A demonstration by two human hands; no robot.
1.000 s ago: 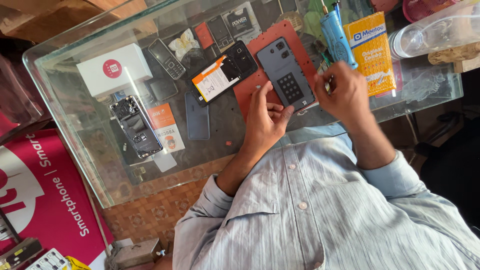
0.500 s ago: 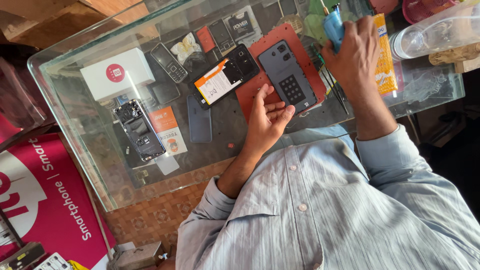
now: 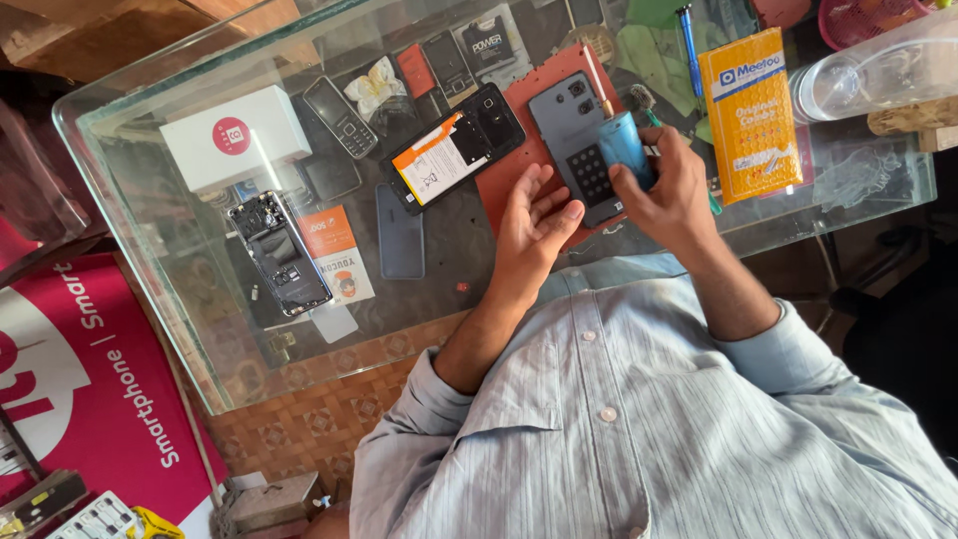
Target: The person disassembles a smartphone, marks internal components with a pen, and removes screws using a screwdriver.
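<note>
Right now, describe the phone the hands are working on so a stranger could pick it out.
On the glass table, find the red mat near the middle. The grey phone lies back-up on it, between the left hand and right hand. Unlike the opened phone beside it, no battery shows.

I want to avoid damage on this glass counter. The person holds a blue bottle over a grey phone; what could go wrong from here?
1. The right hand holds the blue bottle with its nozzle over the grey phone; liquid might drip onto it.
2. The left hand lies open beside the phone, not pressing it, so the phone may slide on the red mat.
3. The opened phone nearby could catch spills.
</note>
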